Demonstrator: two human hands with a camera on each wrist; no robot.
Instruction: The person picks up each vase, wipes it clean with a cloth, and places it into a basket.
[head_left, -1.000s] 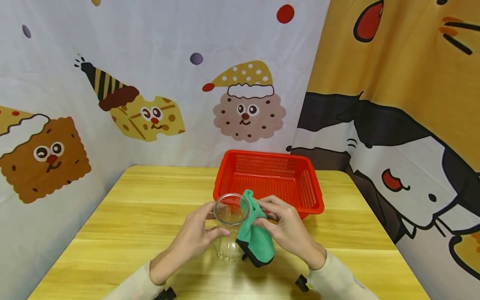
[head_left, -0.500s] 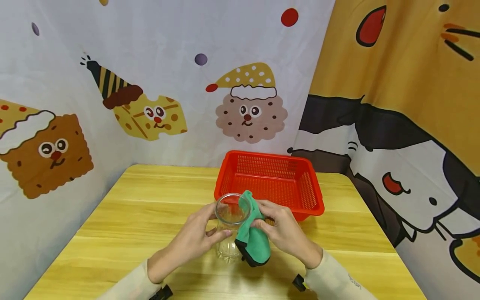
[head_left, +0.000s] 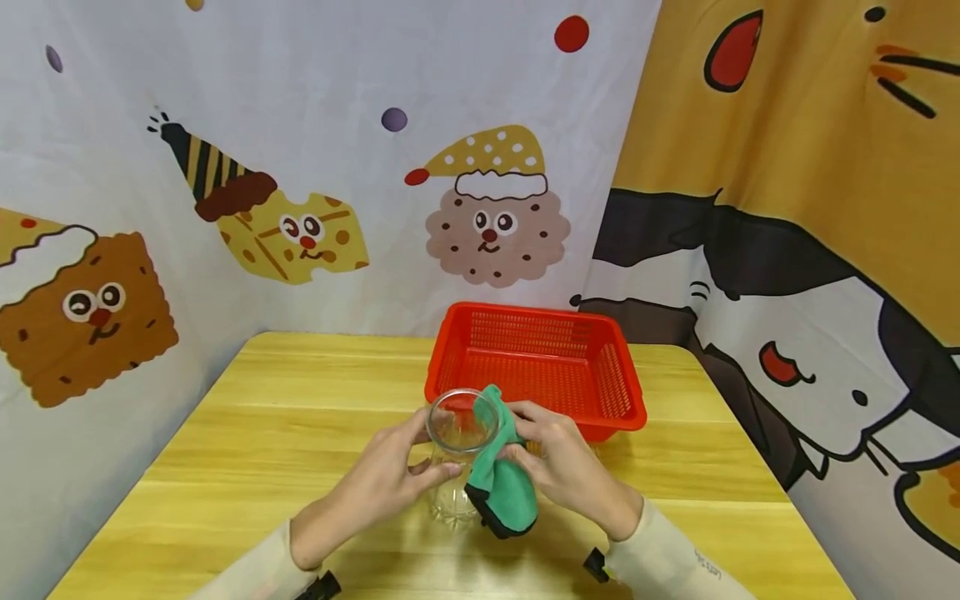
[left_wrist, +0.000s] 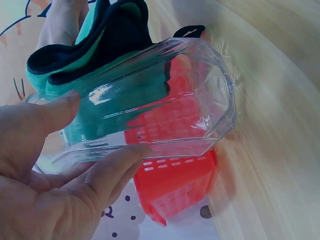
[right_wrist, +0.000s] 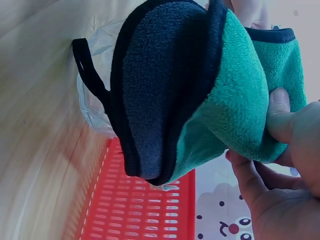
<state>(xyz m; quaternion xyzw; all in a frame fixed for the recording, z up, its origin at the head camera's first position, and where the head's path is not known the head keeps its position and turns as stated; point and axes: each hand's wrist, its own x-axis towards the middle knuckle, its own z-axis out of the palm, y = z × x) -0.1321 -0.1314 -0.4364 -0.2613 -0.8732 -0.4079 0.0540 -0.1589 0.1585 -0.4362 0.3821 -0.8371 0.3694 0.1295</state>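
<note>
A clear glass jar (head_left: 452, 492) with a round open mouth stands tilted slightly over the table, its faceted lower part showing in the left wrist view. My left hand (head_left: 390, 467) grips it from the left, thumb in front and fingers behind. Bunched in my right hand (head_left: 558, 458) is a green cleaning cloth (head_left: 510, 492) with black edging, pinched between thumb and fingers. The cloth lies against the jar's right side, its top end at the rim. In the right wrist view a dark grey underside and a black hanging loop (right_wrist: 90, 67) show on the cloth.
A red plastic basket (head_left: 633, 392) with perforated walls sits just behind the hands on the wooden table (head_left: 247, 467). A printed curtain (head_left: 337, 75) hangs along the table's back and sides.
The cloth and right hand have shifted slightly left along the jar's side. The left hand keeps its grip on the jar, and the basket stays put.
</note>
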